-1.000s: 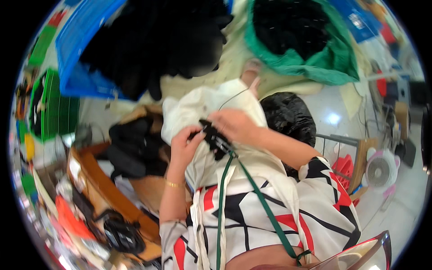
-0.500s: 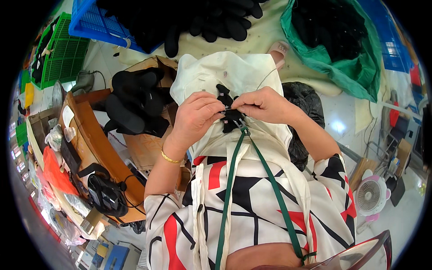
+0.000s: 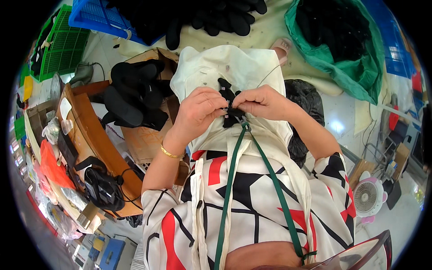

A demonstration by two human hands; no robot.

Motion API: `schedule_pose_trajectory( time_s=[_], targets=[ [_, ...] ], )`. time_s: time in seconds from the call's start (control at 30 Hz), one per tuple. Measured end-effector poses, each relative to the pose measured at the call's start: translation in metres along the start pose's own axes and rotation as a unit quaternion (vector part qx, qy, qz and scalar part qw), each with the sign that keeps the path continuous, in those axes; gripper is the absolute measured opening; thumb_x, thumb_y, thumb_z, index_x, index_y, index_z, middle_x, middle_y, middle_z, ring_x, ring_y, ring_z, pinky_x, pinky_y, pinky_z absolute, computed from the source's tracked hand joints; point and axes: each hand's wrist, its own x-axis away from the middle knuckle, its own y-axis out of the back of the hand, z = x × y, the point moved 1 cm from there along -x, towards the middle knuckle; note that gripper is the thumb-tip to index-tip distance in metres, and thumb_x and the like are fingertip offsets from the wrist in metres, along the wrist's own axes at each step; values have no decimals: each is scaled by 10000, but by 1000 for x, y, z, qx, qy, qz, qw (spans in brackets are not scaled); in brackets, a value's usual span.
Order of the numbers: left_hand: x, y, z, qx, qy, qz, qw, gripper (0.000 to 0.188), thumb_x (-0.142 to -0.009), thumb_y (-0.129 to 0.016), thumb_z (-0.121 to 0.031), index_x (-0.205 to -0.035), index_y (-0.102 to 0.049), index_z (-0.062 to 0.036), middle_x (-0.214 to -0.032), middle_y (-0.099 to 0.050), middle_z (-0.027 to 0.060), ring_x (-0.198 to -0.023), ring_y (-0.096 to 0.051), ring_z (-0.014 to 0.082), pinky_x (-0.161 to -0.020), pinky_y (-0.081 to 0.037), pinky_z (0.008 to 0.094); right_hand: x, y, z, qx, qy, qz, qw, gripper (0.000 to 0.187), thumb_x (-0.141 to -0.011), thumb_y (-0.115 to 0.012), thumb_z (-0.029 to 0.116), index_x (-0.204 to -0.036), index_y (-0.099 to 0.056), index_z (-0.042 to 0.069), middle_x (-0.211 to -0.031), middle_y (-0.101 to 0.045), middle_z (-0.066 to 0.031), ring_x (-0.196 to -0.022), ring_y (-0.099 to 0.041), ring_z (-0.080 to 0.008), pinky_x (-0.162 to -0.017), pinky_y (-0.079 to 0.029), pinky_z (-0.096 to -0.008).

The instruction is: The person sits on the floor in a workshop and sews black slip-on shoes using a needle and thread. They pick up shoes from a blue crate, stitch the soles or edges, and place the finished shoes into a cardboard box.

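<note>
Both hands work close together over my lap, which a cream cloth apron (image 3: 198, 63) covers. My left hand (image 3: 201, 109) is closed in a pinch at a small black fabric piece (image 3: 228, 93) with stubby ends. Fingertips of my right hand (image 3: 263, 102) are pinched together at the same piece, just right of the left fingertips. Whatever lies between the fingertips is too small to make out. Just below them, a metal tool end (image 3: 243, 119) hangs on a green cord (image 3: 270, 173) that runs up around my neck. A thin dark strand (image 3: 269, 75) rises behind my right hand.
Black padded pieces (image 3: 130, 101) fill a cardboard box (image 3: 148, 141) at left, beside a wooden table (image 3: 92, 130). Ahead are a blue crate (image 3: 96, 20) and a green sack (image 3: 335, 72) of black pieces. A black plastic bag (image 3: 306, 103) and a fan (image 3: 369, 195) stand at right.
The fingertips have drawn slightly closer together. A thin dark line that showed between them before is no longer visible. The black piece stays on my lap.
</note>
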Motion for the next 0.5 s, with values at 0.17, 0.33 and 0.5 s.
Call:
schedule_pose_trajectory(
  time_s=[0.17,0.33,0.5],
  targets=[
    [7,-4,2,44,14,-3,999,251,-687,-783,-34,-913,-677,-55,-888,-676,59,-894,-639,277,-799,-521,356,3,-7,-4,-68,-62,21,996,143,-962,-580,51,-1082,-657,58,-846,-615,41,-704,-499,-52,-645,-437,-211],
    [7,-2,1,50,23,5,998,242,-694,-778,-30,-913,-677,-54,-891,-679,60,-899,-639,276,-808,-519,363,3,-8,-9,-76,-46,23,996,139,-968,-573,50,-1081,-653,57,-843,-604,39,-698,-495,-48,-637,-434,-212],
    [13,-5,0,68,30,-2,997,236,-688,-776,-26,-900,-677,-46,-887,-684,65,-893,-639,273,-816,-517,357,2,-14,-13,-103,-49,34,993,100,-973,-571,55,-1051,-633,45,-850,-608,21,-660,-518,-59,-613,-447,-225]
  ],
)
